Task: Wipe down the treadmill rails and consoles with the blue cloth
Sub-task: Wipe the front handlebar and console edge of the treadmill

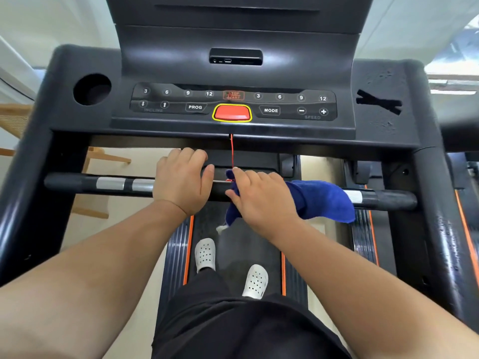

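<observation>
A black crossbar (114, 185) with silver sensor strips runs across the treadmill below the console (233, 104). My left hand (181, 180) is closed over the crossbar, just left of centre. My right hand (261, 200) presses the blue cloth (321, 200) onto the bar right of centre. The cloth drapes over the bar and hangs down on both sides of my hand. A red safety cord (232, 149) drops from the console edge to the bar between my hands.
The console has a red stop button (232, 113), a round cup holder (92, 89) on the left and a taped X (379, 101) on the right. Black side rails (445, 229) flank me. My white shoes (206, 253) stand on the belt. Wooden furniture (15, 120) is at left.
</observation>
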